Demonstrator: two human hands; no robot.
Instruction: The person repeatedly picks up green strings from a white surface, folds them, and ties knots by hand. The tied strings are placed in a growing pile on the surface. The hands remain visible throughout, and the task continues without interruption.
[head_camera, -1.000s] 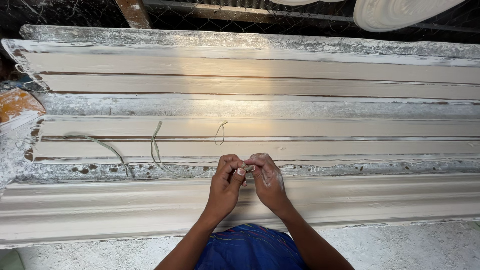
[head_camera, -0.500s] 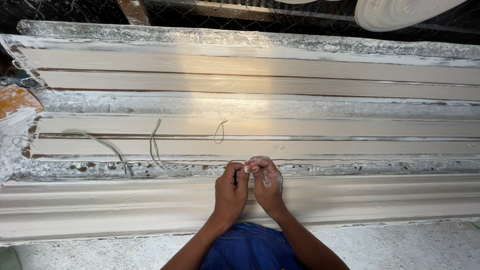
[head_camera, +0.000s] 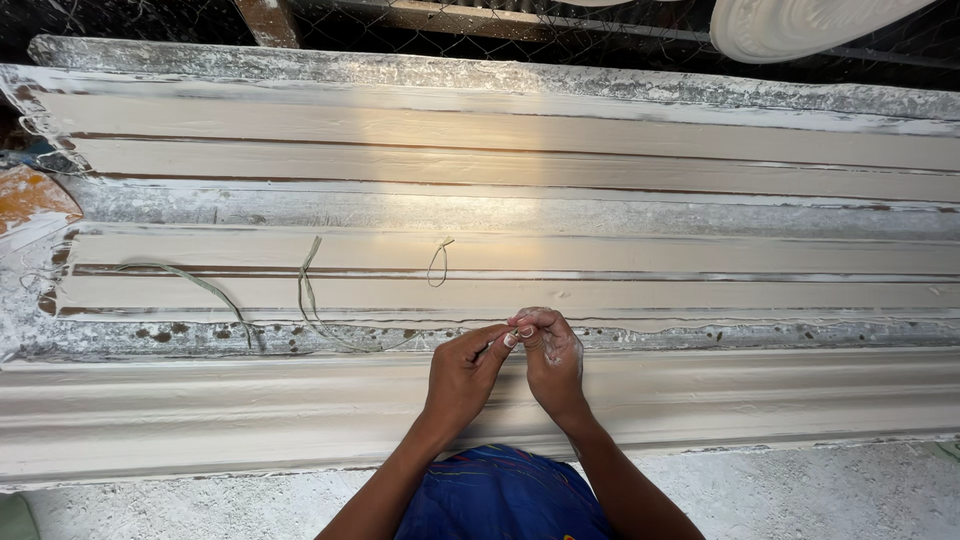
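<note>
My left hand (head_camera: 463, 372) and my right hand (head_camera: 548, 358) meet fingertip to fingertip above the near edge of a long plaster moulding (head_camera: 300, 410). Between them they pinch a thin piece of wire or fibre (head_camera: 503, 338), mostly hidden by the fingers. My right hand is dusted white. A long thin strand (head_camera: 310, 295) lies curved on the mould to the left, and a small wire loop (head_camera: 438, 262) rests on wet plaster just beyond my hands.
Several long cornice moulds filled with pale plaster (head_camera: 520, 150) lie side by side across the view. A round white plaster medallion (head_camera: 800, 25) hangs at the top right before wire mesh. An orange-stained object (head_camera: 30, 200) sits at the left edge. Rough plaster-spattered floor (head_camera: 800, 495) lies below.
My hands stay together at the same spot, fingers shifting slightly around the thin piece. The strands on the plaster have not moved.
</note>
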